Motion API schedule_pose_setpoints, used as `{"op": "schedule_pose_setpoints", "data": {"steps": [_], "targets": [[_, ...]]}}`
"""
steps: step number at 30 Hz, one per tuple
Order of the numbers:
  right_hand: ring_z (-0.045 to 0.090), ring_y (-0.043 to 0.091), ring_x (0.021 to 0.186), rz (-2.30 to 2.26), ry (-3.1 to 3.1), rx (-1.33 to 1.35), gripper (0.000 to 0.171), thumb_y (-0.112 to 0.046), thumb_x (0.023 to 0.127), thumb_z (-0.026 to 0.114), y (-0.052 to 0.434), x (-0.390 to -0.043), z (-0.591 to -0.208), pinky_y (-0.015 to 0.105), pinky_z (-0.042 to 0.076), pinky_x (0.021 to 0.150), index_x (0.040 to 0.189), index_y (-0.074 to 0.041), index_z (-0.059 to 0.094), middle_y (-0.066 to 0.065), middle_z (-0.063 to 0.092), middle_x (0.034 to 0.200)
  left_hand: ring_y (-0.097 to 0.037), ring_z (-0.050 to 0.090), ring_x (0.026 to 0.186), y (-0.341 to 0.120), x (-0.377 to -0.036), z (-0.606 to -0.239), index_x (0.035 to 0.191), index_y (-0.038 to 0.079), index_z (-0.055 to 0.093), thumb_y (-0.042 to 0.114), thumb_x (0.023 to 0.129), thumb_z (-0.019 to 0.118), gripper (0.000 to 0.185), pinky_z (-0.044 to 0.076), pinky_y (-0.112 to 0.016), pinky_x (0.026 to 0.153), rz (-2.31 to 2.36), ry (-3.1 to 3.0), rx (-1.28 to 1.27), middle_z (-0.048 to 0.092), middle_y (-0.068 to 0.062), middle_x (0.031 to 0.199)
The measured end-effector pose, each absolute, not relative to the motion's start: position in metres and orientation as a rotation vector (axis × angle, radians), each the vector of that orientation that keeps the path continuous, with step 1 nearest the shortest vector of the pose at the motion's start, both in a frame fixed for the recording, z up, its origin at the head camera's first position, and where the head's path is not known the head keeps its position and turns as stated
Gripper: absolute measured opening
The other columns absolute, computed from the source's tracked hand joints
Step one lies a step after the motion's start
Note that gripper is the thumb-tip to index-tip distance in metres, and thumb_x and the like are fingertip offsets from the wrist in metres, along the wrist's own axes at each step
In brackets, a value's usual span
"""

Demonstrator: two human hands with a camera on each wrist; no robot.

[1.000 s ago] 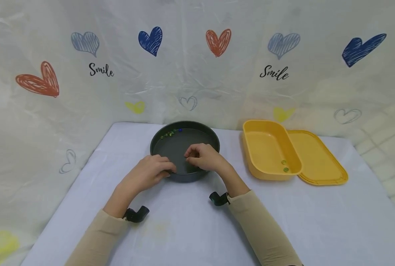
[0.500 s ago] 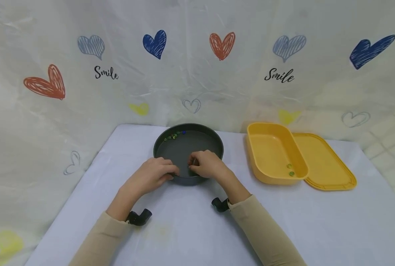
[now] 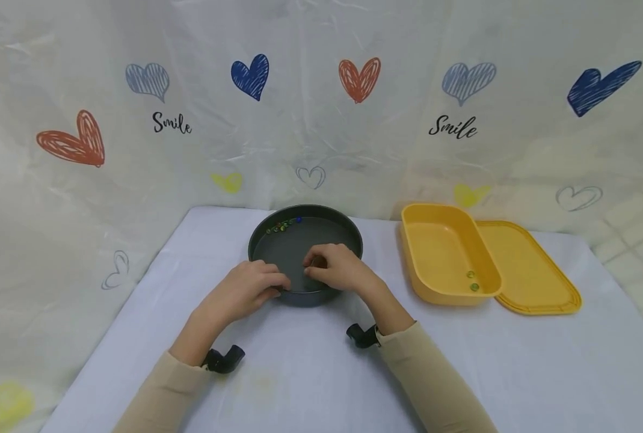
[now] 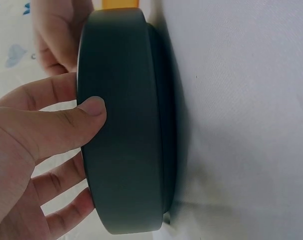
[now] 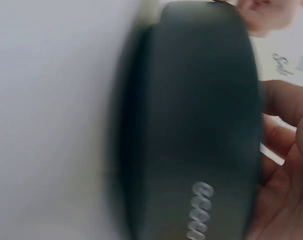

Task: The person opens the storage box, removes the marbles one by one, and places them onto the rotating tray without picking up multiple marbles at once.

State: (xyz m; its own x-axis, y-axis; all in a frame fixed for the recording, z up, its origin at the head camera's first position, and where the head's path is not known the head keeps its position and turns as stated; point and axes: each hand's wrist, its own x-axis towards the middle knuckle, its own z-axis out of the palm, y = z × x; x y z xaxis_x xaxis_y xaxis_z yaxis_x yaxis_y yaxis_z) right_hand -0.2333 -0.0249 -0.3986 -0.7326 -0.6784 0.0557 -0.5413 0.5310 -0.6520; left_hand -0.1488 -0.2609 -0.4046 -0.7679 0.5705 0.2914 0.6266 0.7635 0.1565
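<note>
— Starting with the biggest thing: what is laid out?

— A table under a white cloth (image 3: 462,361), with a round dark grey metal pan (image 3: 299,243) at its middle and, to the right, a yellow rectangular plastic box (image 3: 435,240) beside its flat yellow lid (image 3: 538,270).

— How do the arms lie?

— Both forearms, in beige sleeves, reach forward from the near edge and converge on the pan's near rim. The left hand (image 3: 242,288) grips that rim: the left wrist view shows the thumb (image 4: 89,110) pressed against the outer wall and the fingers curled over the top edge. The right hand (image 3: 340,267) is arched over the rim with fingers bent down into the pan; its fingertips seem drawn together, but whether they pinch anything I cannot tell.

— And the small things?

— A cluster of small green and blue glass beads (image 3: 283,225) lies against the pan's far wall, well apart from both hands. Two green beads (image 3: 471,281) sit in the yellow box's near corner.
</note>
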Motion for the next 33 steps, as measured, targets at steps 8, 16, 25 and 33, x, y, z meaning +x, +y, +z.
{"op": "schedule_pose_setpoints", "data": {"steps": [8, 16, 25, 33], "targets": [[0.062, 0.015, 0.090, -1.271, 2.529, -0.963, 0.014, -0.025, 0.096, 0.068, 0.016, -0.234, -0.376, 0.032, 0.055, 0.080, 0.108, -0.018, 0.070, -0.005, 0.069, 0.099, -0.012, 0.064, 0.086, -0.262, -0.146, -0.408, 0.100, 0.028, 0.074, 0.006, 0.083, 0.079, 0.028, 0.052, -0.032, 0.075, -0.375, -2.732, -0.945, 0.069, 0.013, 0.095], [0.065, 0.017, 0.092, -1.163, 2.786, -0.808, 0.019, -0.028, 0.097, 0.067, 0.107, -0.238, -0.361, 0.035, 0.055, 0.084, 0.109, -0.014, 0.069, 0.000, 0.070, 0.101, -0.013, 0.063, 0.086, -0.262, -0.146, -0.410, 0.101, 0.028, 0.075, 0.005, 0.082, 0.080, 0.030, 0.052, -0.031, 0.074, -0.385, -2.718, -0.956, 0.069, 0.014, 0.096], [0.060, 0.034, 0.110, -0.750, 2.922, -0.548, 0.041, -0.040, 0.100, 0.060, 0.194, -0.238, -0.353, 0.054, 0.050, 0.091, 0.127, -0.009, 0.062, 0.014, 0.066, 0.119, -0.013, 0.063, 0.086, -0.263, -0.149, -0.401, 0.100, 0.027, 0.075, 0.004, 0.082, 0.080, 0.030, 0.051, -0.032, 0.074, -0.382, -2.701, -0.950, 0.070, 0.014, 0.096], [0.055, 0.043, 0.116, -0.538, 2.864, -0.498, 0.044, -0.035, 0.096, 0.065, 0.203, -0.242, -0.364, 0.061, 0.045, 0.094, 0.130, -0.008, 0.061, 0.023, 0.062, 0.126, -0.012, 0.063, 0.085, -0.263, -0.147, -0.403, 0.100, 0.028, 0.075, 0.005, 0.082, 0.080, 0.030, 0.051, -0.031, 0.074, -0.395, -2.705, -0.958, 0.069, 0.014, 0.094]]}}
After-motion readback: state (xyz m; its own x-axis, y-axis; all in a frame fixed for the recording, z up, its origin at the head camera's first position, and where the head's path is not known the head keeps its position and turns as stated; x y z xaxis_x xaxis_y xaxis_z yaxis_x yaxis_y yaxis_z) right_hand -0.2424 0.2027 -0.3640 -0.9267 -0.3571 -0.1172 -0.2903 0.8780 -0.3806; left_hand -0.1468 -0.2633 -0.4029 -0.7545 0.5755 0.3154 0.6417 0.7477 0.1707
